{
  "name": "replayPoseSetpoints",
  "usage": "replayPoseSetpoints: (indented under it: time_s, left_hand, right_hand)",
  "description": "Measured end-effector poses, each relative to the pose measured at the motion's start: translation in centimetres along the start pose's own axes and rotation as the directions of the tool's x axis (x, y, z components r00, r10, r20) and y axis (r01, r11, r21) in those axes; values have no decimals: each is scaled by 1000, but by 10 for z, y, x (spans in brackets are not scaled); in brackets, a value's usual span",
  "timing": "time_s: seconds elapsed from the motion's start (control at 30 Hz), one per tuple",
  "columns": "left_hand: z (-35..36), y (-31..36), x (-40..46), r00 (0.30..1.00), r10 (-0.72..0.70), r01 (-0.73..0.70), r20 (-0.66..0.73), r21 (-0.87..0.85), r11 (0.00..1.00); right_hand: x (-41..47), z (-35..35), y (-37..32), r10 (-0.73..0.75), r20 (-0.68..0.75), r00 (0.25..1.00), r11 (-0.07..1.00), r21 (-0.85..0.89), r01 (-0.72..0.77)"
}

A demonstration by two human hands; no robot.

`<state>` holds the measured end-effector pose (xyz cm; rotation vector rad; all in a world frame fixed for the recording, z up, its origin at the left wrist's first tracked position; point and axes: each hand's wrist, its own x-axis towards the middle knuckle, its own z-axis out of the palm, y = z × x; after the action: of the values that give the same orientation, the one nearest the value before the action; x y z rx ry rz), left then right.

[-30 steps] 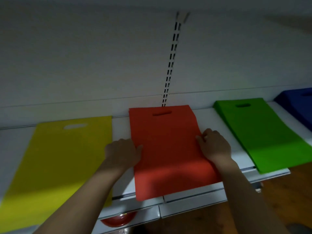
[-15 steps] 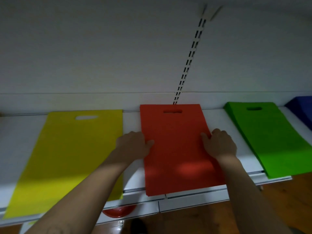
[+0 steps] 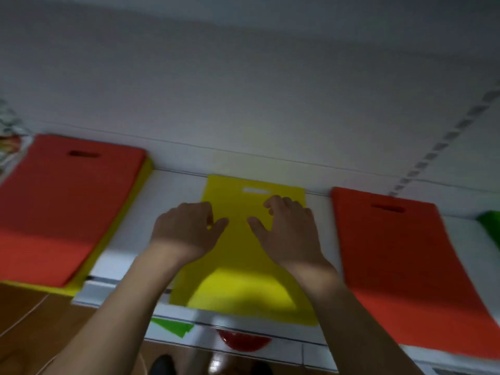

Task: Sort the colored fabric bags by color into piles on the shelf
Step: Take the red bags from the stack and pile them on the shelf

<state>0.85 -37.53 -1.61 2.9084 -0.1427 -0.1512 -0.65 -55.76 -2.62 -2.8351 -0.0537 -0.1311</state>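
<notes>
A yellow bag (image 3: 243, 288) with a cut-out handle lies flat on the white shelf (image 3: 162, 196) in the middle of the view. My left hand (image 3: 186, 228) is at its left edge, fingers curled, with a bit of yellow fabric showing between them. My right hand (image 3: 286, 226) rests on top of the bag just below the handle hole, fingers bent and thumb spread. To the right lies an orange bag (image 3: 392, 266). At the left sits a mixed pile (image 3: 62, 207), orange on top with yellow edges showing under it.
A green bag (image 3: 491, 226) shows at the far right edge. Under the shelf a green piece (image 3: 173, 327) and a red bowl (image 3: 243, 341) stick out. A slotted upright (image 3: 433, 155) runs up the back wall. Wooden floor lies below.
The view has swung left. Both hands have left the orange bag and now lie on the yellow bag. The mixed pile at the left has come into view.
</notes>
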Motion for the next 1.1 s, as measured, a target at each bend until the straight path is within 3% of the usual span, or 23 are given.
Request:
replayPoseSetpoints:
  time_s: [0.2,0.33,0.5,0.73,0.9,1.0,1.1]
  left_hand:
    - [-39,-155,-26,938,-163,163,-307,-25,986]
    - [-53,-247,-39,926,-304,317,-225,27,948]
    - [-48,-322,-53,899,-382,415,-215,135,900]
    - [-50,-353,-43,901,-381,412,-208,136,901]
    - [-52,-350,-21,904,-416,425,-98,100,900]
    - [-54,-342,-9,901,-428,433,-72,88,897]
    - [-65,-339,8,899,-429,424,82,77,903]
  right_hand:
    - [17,45,-129,-133,120,984,989,81,123]
    - [26,69,-198,-124,255,959,988,117,97]
    - [37,104,-252,54,359,932,999,-17,-51]
    - [47,128,-257,190,309,932,979,7,-202]
    - [40,123,-229,248,219,944,952,126,-279]
    - [43,118,-230,301,264,916,905,222,-362]
    - [55,117,-229,295,316,902,902,220,-372]
